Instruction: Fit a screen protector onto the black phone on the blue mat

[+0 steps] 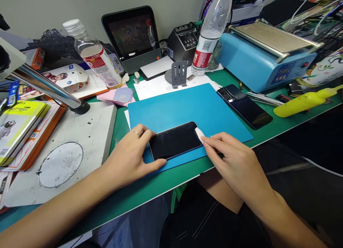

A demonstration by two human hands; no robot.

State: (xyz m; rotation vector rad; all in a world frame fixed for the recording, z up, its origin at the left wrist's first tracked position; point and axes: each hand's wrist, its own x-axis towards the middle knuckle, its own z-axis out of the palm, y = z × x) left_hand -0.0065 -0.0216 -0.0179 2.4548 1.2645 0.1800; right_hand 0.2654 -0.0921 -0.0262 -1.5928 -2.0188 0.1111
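Observation:
A black phone (174, 140) lies screen-up on a blue mat (187, 105) near the front edge of the green bench. My left hand (131, 155) clasps the phone's left end, thumb along its near edge and fingers on its far edge; a ring shows on one finger. My right hand (230, 158) pinches a small white wipe (199, 133) and presses it onto the phone's right end.
A second dark phone (244, 105) lies right of the mat, beside a yellow squeeze bottle (302, 102) and a blue heating machine (265, 53). Two plastic bottles (95, 56) (211, 33), a small screen (131, 35) and a grey stand (179, 73) sit behind. A white microscope base (64, 148) is at left.

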